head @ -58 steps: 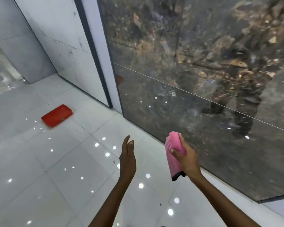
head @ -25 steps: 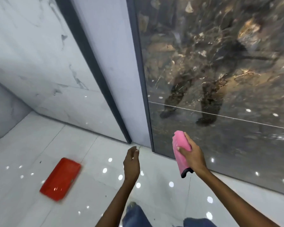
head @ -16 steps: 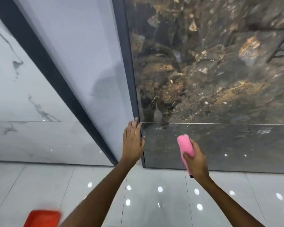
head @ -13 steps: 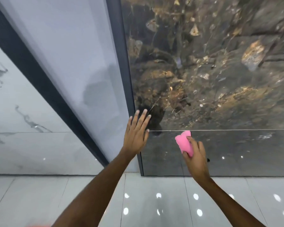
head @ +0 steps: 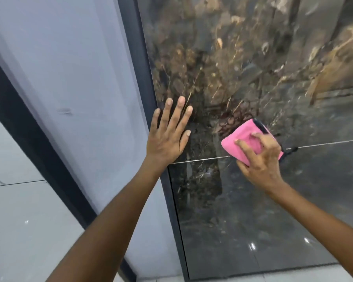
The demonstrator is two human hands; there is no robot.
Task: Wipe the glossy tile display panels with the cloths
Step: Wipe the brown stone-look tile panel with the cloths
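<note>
A dark glossy tile panel (head: 253, 68) with gold veining fills the right half of the view, with a thin horizontal joint across it. My right hand (head: 261, 159) presses a folded pink cloth (head: 247, 137) with a black edge against the panel, right at the joint line. My left hand (head: 167, 135) lies flat with fingers spread on the panel's left edge, over its dark frame. My hand covers the lower right part of the cloth.
A plain grey glossy panel (head: 69, 78) stands to the left, bounded by dark frame strips (head: 139, 58). White marbled wall tile (head: 12, 200) shows at the lower left. A strip of light floor (head: 293, 275) runs below the dark panel.
Both hands rose from near the floor to the panel. The left hand flattened on the panel edge. The right hand unrolled the cloth and laid it against the dark tile. The view closed in.
</note>
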